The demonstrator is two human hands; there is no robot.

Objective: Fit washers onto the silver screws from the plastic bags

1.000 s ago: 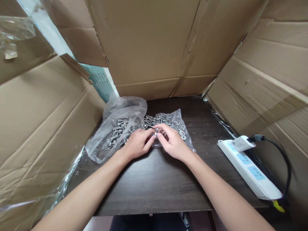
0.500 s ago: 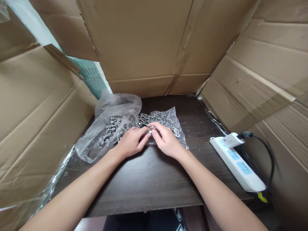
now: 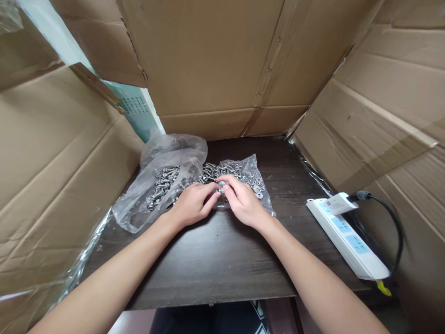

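Observation:
My left hand and my right hand meet over the near edge of the metal pile, fingertips almost touching. Between them, in a pinch from both sides, is a small shiny bolt; the fingers cover most of it. Just beyond the hands lie many loose bolts on a clear plastic bag. Flat washers are gathered to the right of my right hand. More bolts rest in a crumpled clear bag left of my left hand.
A white power strip with a plugged-in adapter and black cable lies on the right of the dark table. Cardboard walls enclose the back and both sides.
The view has shifted slightly. Both hands stay at the same spot, fingers moving a little around the bolt, which shows slightly more now.

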